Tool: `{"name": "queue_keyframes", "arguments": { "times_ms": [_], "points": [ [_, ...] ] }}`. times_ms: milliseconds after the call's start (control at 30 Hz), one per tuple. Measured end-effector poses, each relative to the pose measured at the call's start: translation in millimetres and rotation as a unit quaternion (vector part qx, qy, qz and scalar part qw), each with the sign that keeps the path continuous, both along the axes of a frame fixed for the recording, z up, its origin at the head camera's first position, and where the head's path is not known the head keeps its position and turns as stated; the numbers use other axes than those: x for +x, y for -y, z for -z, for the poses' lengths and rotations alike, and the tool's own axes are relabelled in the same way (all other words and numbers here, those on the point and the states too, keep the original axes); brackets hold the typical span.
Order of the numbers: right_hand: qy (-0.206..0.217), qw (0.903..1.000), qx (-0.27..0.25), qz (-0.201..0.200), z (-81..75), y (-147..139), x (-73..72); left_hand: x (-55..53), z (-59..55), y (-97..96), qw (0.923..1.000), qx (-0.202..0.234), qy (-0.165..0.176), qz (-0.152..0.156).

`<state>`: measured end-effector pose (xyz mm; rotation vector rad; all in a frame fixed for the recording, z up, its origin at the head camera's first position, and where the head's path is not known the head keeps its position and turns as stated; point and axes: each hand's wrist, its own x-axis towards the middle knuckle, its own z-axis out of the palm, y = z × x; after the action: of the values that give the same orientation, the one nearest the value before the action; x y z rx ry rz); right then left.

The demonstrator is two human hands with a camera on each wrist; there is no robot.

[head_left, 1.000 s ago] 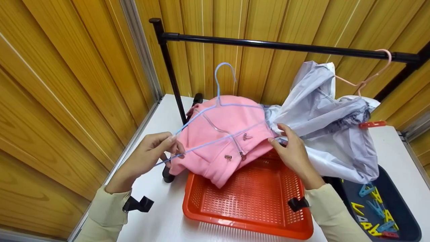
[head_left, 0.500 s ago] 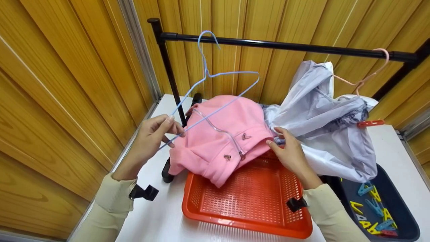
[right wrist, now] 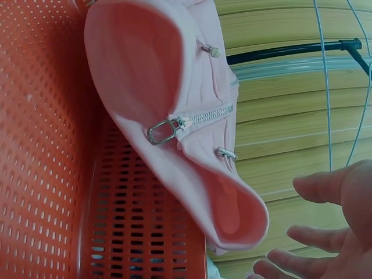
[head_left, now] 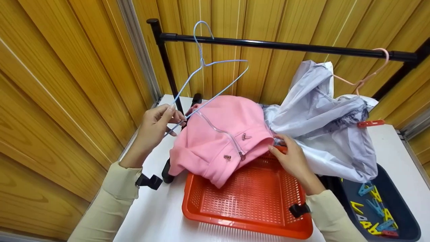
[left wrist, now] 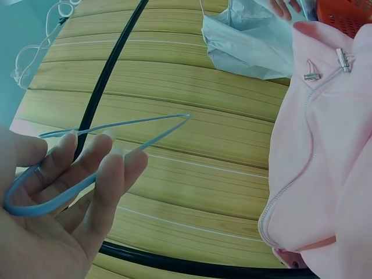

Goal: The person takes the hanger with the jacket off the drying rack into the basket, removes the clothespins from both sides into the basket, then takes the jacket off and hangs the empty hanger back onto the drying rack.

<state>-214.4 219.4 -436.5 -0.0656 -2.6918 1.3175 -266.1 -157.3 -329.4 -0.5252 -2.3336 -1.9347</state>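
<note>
My left hand (head_left: 154,126) pinches one lower corner of a light blue clothes hanger (head_left: 202,60). Its hook stands up in front of the rack's bar, and I cannot tell if they touch. The left wrist view shows the hanger (left wrist: 52,204) lying across the curled fingers. Below it, a pink zip-up garment (head_left: 228,121) with a silver zipper and metal toggles lies over the back of a red basket (head_left: 248,223). My right hand (head_left: 294,156), thumb and fingers spread, is beside the garment's open edge. A gap separates hand and garment (right wrist: 238,174) in the right wrist view.
A black rack's bar (head_left: 268,44) spans the back. At its right end hangs a pink hanger (head_left: 381,70) with a white-grey garment (head_left: 322,111) and a red clothespin (head_left: 370,123). A dark tray (head_left: 408,215) at the right holds several clothespins. Wooden panels stand behind.
My left hand has lifted the hanger up and slightly left, off the pink garment's front to the height of the bar. The right hand has shifted slightly down at the garment's edge.
</note>
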Motion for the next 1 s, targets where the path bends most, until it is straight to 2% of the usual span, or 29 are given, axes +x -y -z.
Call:
{"name": "queue_keyframes", "arguments": {
  "times_ms": [200, 433, 700, 1000],
  "points": [
    [-0.005, 0.9986, 0.051, -0.011, 5.5, -17, 11.5, -8.1, 0.7, -2.4, 0.9998, -0.01, -0.003, -0.014],
    [0.043, 0.9921, 0.113, -0.033, 12.7, -34, 25.0, -15.1, 9.8, 1.1, 0.9981, -0.046, 0.003, -0.042],
    [0.053, 0.9919, 0.11, -0.032, 25.2, -49, 30.7, -16.2, 19.4, 0.9, 0.9975, -0.052, 0.003, -0.048],
    [0.105, 0.9904, 0.051, -0.074, 32.7, -68, 36.5, -14.8, 28.6, 4.4, 0.9963, -0.073, 0.008, -0.046]
  ]
}}
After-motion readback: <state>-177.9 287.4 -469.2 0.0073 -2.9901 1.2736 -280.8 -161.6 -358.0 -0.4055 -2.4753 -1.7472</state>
